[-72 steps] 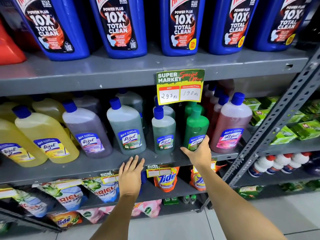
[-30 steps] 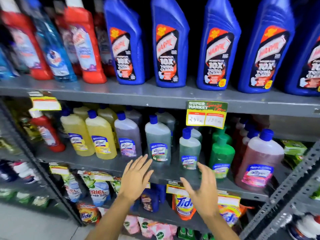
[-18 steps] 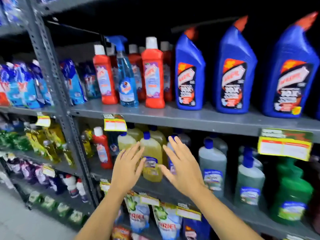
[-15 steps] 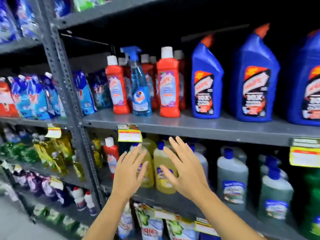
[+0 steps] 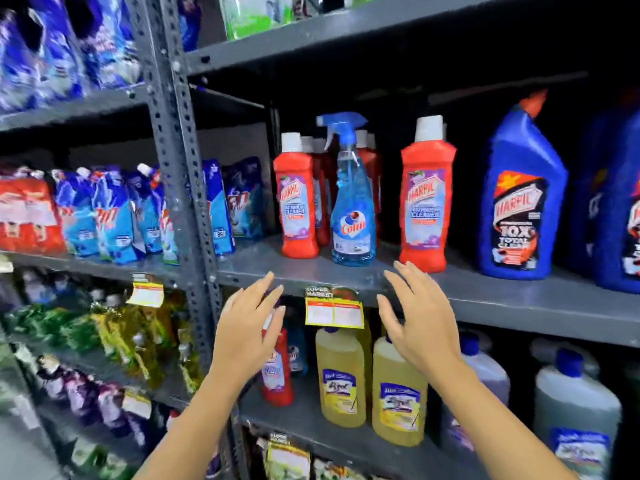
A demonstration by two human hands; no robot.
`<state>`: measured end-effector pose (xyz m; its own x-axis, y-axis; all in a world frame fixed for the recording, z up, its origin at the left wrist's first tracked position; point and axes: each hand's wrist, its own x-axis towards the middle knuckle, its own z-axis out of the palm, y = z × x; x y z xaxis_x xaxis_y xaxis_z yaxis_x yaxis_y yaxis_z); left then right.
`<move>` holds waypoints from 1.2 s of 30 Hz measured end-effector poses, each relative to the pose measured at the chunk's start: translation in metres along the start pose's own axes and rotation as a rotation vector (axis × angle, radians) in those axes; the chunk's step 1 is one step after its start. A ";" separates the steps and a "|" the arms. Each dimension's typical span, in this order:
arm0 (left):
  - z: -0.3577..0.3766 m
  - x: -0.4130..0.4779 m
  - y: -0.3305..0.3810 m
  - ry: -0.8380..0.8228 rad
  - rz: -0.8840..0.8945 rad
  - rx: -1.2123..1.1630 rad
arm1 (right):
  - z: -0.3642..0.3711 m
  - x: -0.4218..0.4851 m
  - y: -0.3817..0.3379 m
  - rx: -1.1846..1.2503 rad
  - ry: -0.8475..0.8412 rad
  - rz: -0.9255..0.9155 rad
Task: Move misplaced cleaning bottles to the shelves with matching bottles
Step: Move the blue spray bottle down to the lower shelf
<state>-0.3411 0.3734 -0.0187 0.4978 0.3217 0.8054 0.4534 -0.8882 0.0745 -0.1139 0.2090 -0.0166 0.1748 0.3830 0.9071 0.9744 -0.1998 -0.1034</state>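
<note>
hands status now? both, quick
Left hand: open, fingers spread, holding nothing.
Right hand: open, fingers spread, holding nothing.

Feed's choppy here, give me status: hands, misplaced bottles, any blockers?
Left hand and right hand open, empty. Blue spray bottle stands among red bottles; one red bottle beside yellow ones. Nothing blocking.

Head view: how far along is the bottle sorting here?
Nothing shows as done. Both hands, left and right, are open and empty. Left: the blue spray bottle among red Harpic bottles, and a red bottle beside the yellow bottles.
</note>
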 end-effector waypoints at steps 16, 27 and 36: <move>0.062 0.048 -0.062 0.062 0.122 -0.003 | 0.031 -0.006 -0.024 -0.190 0.169 0.131; 0.076 0.049 -0.072 0.162 0.157 -0.123 | 0.027 0.077 -0.065 -0.113 0.150 0.583; 0.068 0.049 -0.072 0.096 0.140 -0.151 | 0.069 0.175 -0.059 0.109 -0.054 0.829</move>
<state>-0.2994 0.4754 -0.0248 0.4723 0.1651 0.8659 0.2648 -0.9635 0.0393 -0.1306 0.3497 0.1202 0.8443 0.1938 0.4996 0.5353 -0.3487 -0.7694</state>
